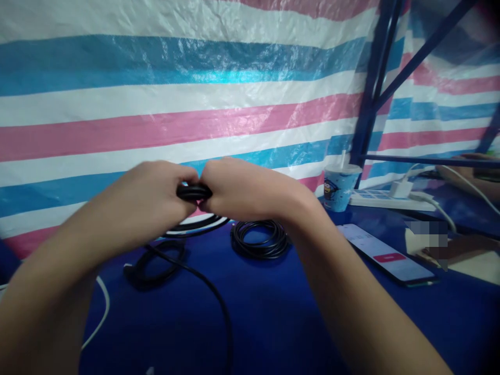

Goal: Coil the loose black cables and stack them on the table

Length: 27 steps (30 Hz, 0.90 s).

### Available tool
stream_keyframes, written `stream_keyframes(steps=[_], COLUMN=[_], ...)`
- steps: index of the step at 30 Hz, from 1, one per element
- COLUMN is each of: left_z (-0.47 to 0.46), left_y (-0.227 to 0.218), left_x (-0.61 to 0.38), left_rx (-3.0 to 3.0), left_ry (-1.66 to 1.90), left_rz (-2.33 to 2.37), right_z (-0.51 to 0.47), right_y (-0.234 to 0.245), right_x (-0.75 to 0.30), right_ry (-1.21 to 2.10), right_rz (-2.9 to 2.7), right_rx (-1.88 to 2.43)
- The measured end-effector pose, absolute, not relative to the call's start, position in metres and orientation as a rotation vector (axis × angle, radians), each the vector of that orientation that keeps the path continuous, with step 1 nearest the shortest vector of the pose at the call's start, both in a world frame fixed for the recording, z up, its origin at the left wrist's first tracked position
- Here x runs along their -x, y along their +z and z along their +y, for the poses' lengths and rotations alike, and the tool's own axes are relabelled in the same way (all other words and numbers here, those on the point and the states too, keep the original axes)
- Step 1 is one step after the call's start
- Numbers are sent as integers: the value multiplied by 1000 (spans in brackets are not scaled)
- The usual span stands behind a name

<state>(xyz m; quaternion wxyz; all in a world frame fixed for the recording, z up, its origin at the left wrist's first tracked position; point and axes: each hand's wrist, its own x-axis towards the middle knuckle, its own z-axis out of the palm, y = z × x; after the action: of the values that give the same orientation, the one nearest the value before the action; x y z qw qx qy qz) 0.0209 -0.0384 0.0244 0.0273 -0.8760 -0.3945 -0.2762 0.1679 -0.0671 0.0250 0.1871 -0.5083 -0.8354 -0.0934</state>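
Observation:
Both hands meet in mid-air above the blue table, gripping a bundled black cable (194, 192). My left hand (162, 187) is closed around its left side, and my right hand (230, 185) is closed on its right side. Loops of the cable hang below the hands, and a loose length (213, 289) runs down toward the table's near side. Under my left forearm lies a coiled black cable (156, 263) with a light plug end. Another neatly coiled black cable (260, 239) rests below my right wrist. My fingertips are mostly hidden behind the hands.
A phone (390, 255) with a lit screen lies right of my right forearm. Behind it stand a blue paper cup (339, 190) with a straw and a white power strip (383, 199). A white cord (105, 302) is at left. Another person's arm (469, 177) shows at far right.

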Motion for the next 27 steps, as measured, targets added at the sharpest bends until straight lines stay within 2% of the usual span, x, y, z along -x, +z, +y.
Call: stream_keyframes(steps=[3,6,12,16,20,24,27], left_z=[-40,-38,-37,-28,-18,-17,-21], left_y=[27,25,25,26,28,31,33], left_x=[-22,-28,-28,-15,4,18,17], left_rx=[2440,2376,2483,2556,2784,3124,3069], left_ry=[-909,-1124,-1339,-1380,-1297,-1473,-1539], left_rz=[-1320,-1357,-1521,-1410,-1350,-1149,-1202], right_z=[-54,-45,-43,-42,-42,-43,-45], right_y=[24,23,20,17,17,19,21], right_x=[-174,-175,-164,-156,-153,-152,-153], right_ry=[-19,127,46,27,133,338,358], right_rz=[-2244,-2127,-1907,-1871,-1805,-1742,-1780], right_rx=[1166,1015,907,883,893,857,900])
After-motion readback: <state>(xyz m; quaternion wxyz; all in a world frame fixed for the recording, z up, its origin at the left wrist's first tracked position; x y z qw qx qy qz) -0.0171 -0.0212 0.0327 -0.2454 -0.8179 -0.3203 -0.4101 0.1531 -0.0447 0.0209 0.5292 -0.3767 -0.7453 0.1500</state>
